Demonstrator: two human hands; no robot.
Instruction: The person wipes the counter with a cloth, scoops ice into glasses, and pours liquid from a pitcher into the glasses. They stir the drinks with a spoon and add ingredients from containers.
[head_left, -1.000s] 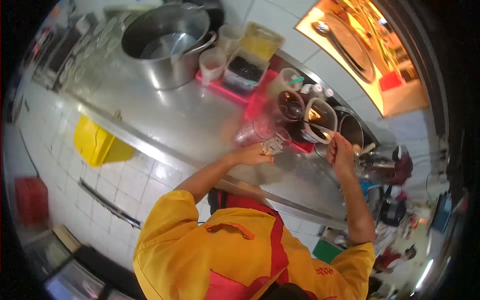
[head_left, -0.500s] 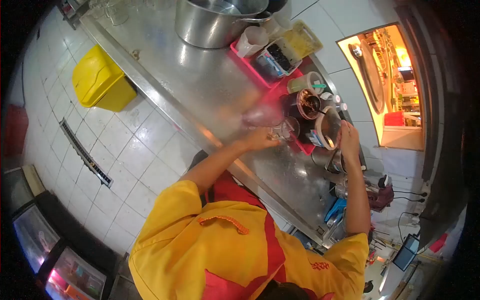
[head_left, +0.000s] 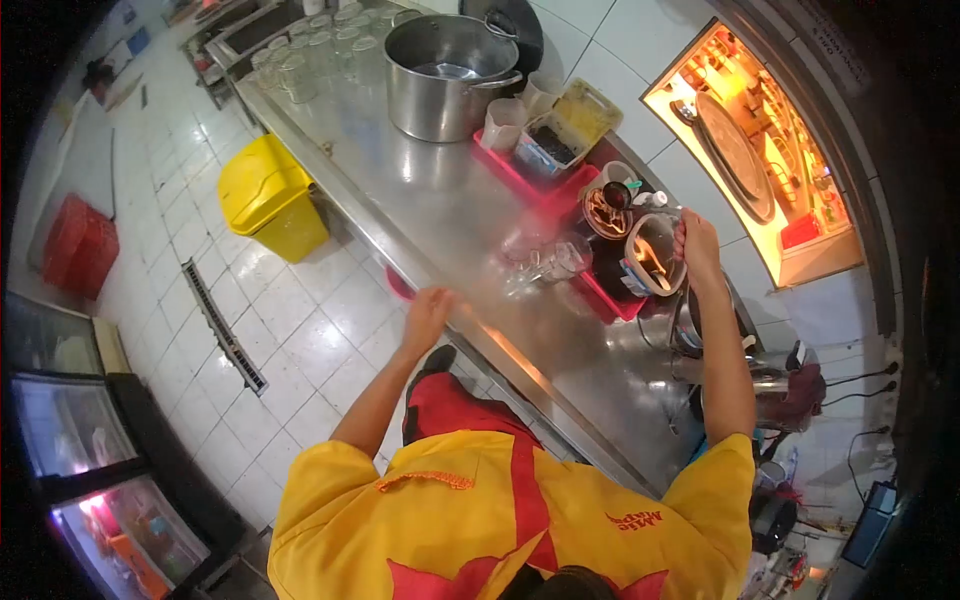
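Observation:
My left hand (head_left: 430, 314) is at the front edge of the steel table (head_left: 420, 215), with nothing visible in its loosely bent fingers. My right hand (head_left: 697, 243) is closed at the handle end of what looks like a dark ladle (head_left: 617, 194). The ladle's round bowl is over a container of dark brown contents (head_left: 606, 218). Just left of my right hand is a white tub (head_left: 645, 262) with a shiny dark inside. A clear glass mug (head_left: 566, 259) lies tilted on the table beside these containers.
A red tray (head_left: 540, 185) bears tubs and plastic cups. Farther along are a large steel pot (head_left: 425, 105) and several upturned glasses (head_left: 297, 78). A yellow bin (head_left: 265, 190) stands on the tiled floor. Pans (head_left: 690, 325) are near my right forearm.
My left hand has let go of the glass mug and drawn back left to the table edge. My right hand and the ladle have risen, the bowl now showing above the dark container.

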